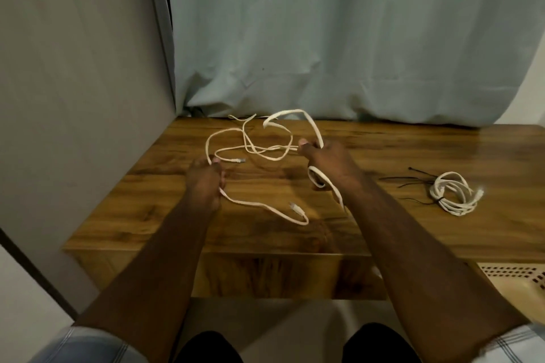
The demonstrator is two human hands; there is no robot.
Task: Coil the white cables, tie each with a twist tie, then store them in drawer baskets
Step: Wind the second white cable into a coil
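Currently, left hand [206,183]: grip pinching loose white cable [265,153].
Right hand [326,162]: grip holding cable loops.
Tied coil [454,193]: 3 o'clock, on surface [413,227].

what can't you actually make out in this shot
- Head view: the drawer basket is cut off by the right edge; its contents are unseen.
- How many loops the right hand holds of the flat cable: its fingers hide them.
- Loose black ties: too thin and dark to count.
- Left hand grip: seen from behind.
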